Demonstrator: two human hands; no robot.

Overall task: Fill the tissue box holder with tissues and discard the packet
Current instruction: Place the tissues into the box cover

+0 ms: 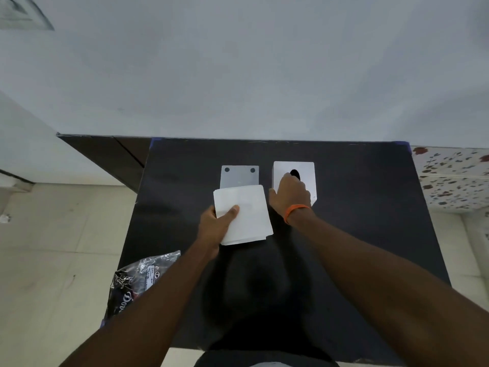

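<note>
My left hand (215, 226) grips a white stack of tissues (246, 215) by its left edge, thumb on top, just above the black table. My right hand (289, 196), with an orange band on the wrist, rests on top of the white tissue box holder (307, 168), fingers spread beside its dark oval opening. A flat grey base plate (239, 177) with two dark dots lies left of the holder, its near edge hidden under the tissues. The crumpled dark plastic packet (137, 282) lies at the table's near left edge, partly behind my left forearm.
The black table (370, 207) stands against a pale wall. Tiled floor shows to the left, and a floral-patterned surface (455, 176) lies beyond the table's right edge. A dark low ledge (111, 154) runs at the back left.
</note>
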